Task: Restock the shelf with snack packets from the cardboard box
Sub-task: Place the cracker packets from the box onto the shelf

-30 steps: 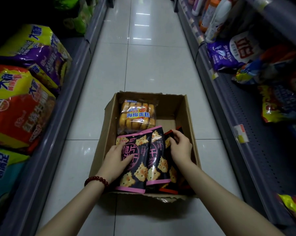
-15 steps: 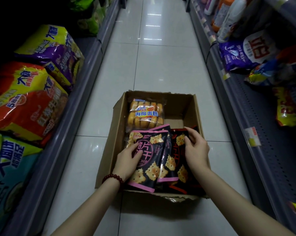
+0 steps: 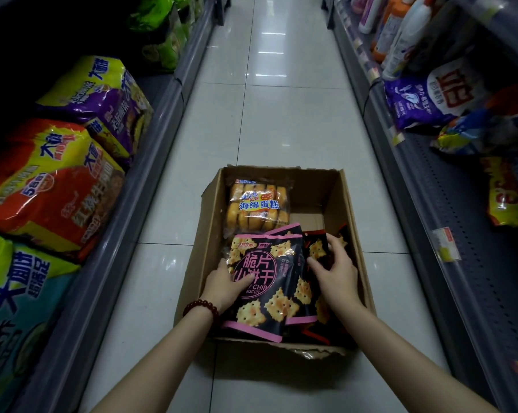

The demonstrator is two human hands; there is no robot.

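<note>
Her left hand (image 3: 222, 283) grips the near-left edge of the front biscuit packet (image 3: 262, 289), thumb laid over its face, while the right hand (image 3: 333, 271) curls its fingers round the red-trimmed packets (image 3: 317, 248) beside it, bunching the lot together. All of them lie inside the cardboard box (image 3: 348, 216) on the aisle floor, a sponge cake bag (image 3: 259, 205) propped behind. I'd say she's gathering a handful; next comes lifting it clear and turning to a shelf (image 3: 436, 222).
</note>
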